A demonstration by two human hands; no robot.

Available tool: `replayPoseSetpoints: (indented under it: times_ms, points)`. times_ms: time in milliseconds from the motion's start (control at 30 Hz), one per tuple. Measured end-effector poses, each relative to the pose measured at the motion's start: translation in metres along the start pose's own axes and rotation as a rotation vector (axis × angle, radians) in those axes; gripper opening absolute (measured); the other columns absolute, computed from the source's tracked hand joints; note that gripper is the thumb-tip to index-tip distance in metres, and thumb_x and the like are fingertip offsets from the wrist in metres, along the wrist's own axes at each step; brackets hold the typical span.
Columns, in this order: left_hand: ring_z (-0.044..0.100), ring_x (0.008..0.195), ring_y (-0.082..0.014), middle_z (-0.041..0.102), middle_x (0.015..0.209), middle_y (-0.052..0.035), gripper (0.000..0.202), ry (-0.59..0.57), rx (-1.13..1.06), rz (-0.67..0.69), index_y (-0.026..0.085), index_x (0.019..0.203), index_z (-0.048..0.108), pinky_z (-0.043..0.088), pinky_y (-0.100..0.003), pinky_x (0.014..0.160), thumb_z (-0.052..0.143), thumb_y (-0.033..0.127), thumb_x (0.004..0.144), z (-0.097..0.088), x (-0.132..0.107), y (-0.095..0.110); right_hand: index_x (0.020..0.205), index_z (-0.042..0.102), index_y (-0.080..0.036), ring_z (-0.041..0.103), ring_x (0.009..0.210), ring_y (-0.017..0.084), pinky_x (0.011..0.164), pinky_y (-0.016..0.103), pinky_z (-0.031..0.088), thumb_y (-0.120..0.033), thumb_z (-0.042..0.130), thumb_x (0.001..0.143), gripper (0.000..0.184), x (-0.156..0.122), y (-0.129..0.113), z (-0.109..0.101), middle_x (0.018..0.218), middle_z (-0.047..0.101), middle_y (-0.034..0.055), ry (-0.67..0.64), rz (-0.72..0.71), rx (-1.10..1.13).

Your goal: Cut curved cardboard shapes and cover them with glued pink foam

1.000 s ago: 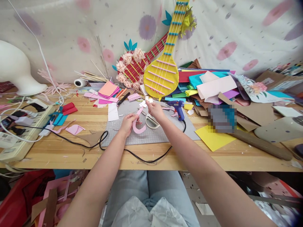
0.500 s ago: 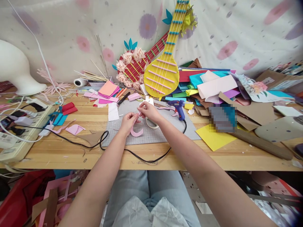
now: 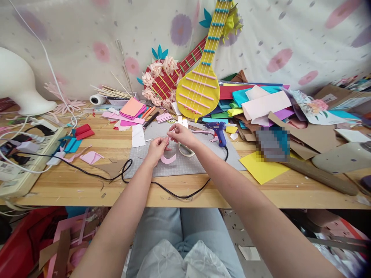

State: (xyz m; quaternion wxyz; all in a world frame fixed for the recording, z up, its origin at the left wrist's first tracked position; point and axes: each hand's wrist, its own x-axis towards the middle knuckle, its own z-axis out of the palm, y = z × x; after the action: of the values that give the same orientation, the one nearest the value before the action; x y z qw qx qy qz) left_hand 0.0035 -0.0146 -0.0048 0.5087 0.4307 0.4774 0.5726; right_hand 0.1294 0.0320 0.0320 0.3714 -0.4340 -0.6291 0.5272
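A curled pink strip [image 3: 168,159] hangs over the grey cutting mat [image 3: 199,166], its upper part pinched between my hands. My left hand [image 3: 158,148] is closed on the strip from the left. From the right, my right hand [image 3: 182,135] grips the same strip near its top end, fingertips almost touching those of the left. Fingers partly hide the held part. Just beyond and below my right hand lies a roll of tape [image 3: 187,151]. A blue glue gun [image 3: 220,133] rests at the mat's right side.
A black cord [image 3: 174,194] loops along the table's front. At left is a power strip [image 3: 43,162]; yellow sheet [image 3: 262,170] and piled coloured sheets [image 3: 266,102] lie right. A yellow lute-shaped craft [image 3: 198,92] and a red flowered one [image 3: 162,83] lean behind.
Both hands stay close together on the pink strip. Its curled lower end has shifted slightly up, with the fingers a little re-angled.
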Motion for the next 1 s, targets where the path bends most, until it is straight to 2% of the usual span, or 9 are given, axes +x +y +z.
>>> replayPoseSetpoints:
  times_ms: [100, 200, 333, 433, 533, 633, 733, 867, 1000]
  points:
    - [0.046, 0.044, -0.0070, 0.052, 0.054, 0.0024, 0.039, -0.053, 0.007, -0.063, 0.014, 0.058, 0.054, 0.048, -0.026, 0.050, 0.068, 0.050, 0.063, -0.001, 0.000, 0.000, 0.079, 0.040, -0.021, 0.045, 0.042, 0.007, 0.042, 0.017, 0.032, -0.019, 0.065, 0.071, 0.026, 0.004, 0.005, -0.003, 0.046, 0.043, -0.0111, 0.090, -0.102, 0.055]
    - [0.049, 0.044, -0.0085, 0.050, 0.048, 0.0042, 0.041, -0.074, 0.041, -0.035, 0.015, 0.058, 0.054, 0.047, -0.025, 0.051, 0.072, 0.052, 0.057, -0.003, 0.001, -0.001, 0.081, 0.039, -0.022, 0.043, 0.042, 0.007, 0.042, 0.018, 0.032, -0.027, 0.066, 0.071, 0.030, 0.006, 0.006, -0.007, 0.047, 0.044, -0.0110, 0.152, -0.106, 0.131]
    - [0.045, 0.043, -0.0062, 0.047, 0.046, 0.0071, 0.042, -0.010, 0.054, 0.054, 0.016, 0.055, 0.050, 0.049, -0.026, 0.055, 0.075, 0.049, 0.053, -0.003, 0.001, -0.002, 0.082, 0.042, -0.020, 0.047, 0.045, 0.007, 0.045, 0.019, 0.037, -0.045, 0.060, 0.075, 0.032, 0.002, 0.007, -0.007, 0.053, 0.053, -0.0064, 0.061, -0.035, 0.199]
    - [0.050, 0.045, -0.0086, 0.049, 0.046, 0.0058, 0.040, -0.008, 0.104, 0.034, 0.017, 0.053, 0.050, 0.045, -0.023, 0.050, 0.077, 0.047, 0.052, -0.002, 0.000, -0.002, 0.077, 0.046, -0.019, 0.048, 0.049, 0.006, 0.048, 0.019, 0.039, -0.044, 0.069, 0.066, 0.036, 0.000, 0.010, -0.005, 0.056, 0.053, -0.0059, 0.007, -0.056, 0.215]
    - [0.051, 0.046, -0.0103, 0.054, 0.048, 0.0016, 0.039, -0.105, 0.061, -0.071, 0.016, 0.055, 0.056, 0.041, -0.023, 0.046, 0.073, 0.051, 0.056, -0.002, -0.001, 0.002, 0.071, 0.047, -0.017, 0.046, 0.051, 0.005, 0.049, 0.019, 0.038, -0.041, 0.076, 0.057, 0.039, 0.000, 0.014, -0.008, 0.057, 0.052, -0.0063, -0.009, -0.074, 0.271]
    - [0.052, 0.048, -0.0104, 0.062, 0.061, -0.0051, 0.046, -0.274, -0.119, -0.238, 0.013, 0.064, 0.064, 0.042, -0.024, 0.046, 0.059, 0.059, 0.069, -0.004, -0.002, 0.008, 0.071, 0.049, -0.017, 0.046, 0.051, 0.005, 0.051, 0.019, 0.038, -0.041, 0.076, 0.057, 0.039, 0.000, 0.016, -0.012, 0.060, 0.054, -0.0058, -0.109, -0.064, 0.351]
    - [0.052, 0.050, -0.0100, 0.064, 0.069, -0.0050, 0.034, -0.357, -0.243, -0.294, 0.013, 0.072, 0.066, 0.047, -0.026, 0.051, 0.063, 0.047, 0.072, -0.005, -0.004, 0.010, 0.070, 0.050, -0.016, 0.045, 0.050, 0.004, 0.051, 0.019, 0.038, -0.043, 0.075, 0.059, 0.038, -0.002, 0.016, -0.013, 0.060, 0.054, -0.0056, -0.205, -0.022, 0.405]
    - [0.053, 0.053, -0.0103, 0.062, 0.071, -0.0033, 0.028, -0.333, -0.255, -0.264, 0.014, 0.074, 0.065, 0.052, -0.031, 0.061, 0.066, 0.042, 0.072, -0.006, -0.003, 0.007, 0.072, 0.050, -0.017, 0.045, 0.048, 0.004, 0.048, 0.017, 0.035, -0.049, 0.072, 0.061, 0.041, -0.004, 0.017, -0.011, 0.059, 0.053, -0.0053, -0.151, 0.018, 0.440]
    - [0.056, 0.059, -0.0117, 0.061, 0.070, -0.0031, 0.026, -0.197, -0.287, -0.185, 0.014, 0.072, 0.063, 0.052, -0.032, 0.069, 0.064, 0.040, 0.073, -0.007, 0.000, 0.006, 0.068, 0.049, -0.018, 0.040, 0.044, 0.004, 0.044, 0.019, 0.031, -0.056, 0.065, 0.067, 0.042, -0.005, 0.022, -0.011, 0.055, 0.049, -0.0047, 0.023, 0.026, 0.381]
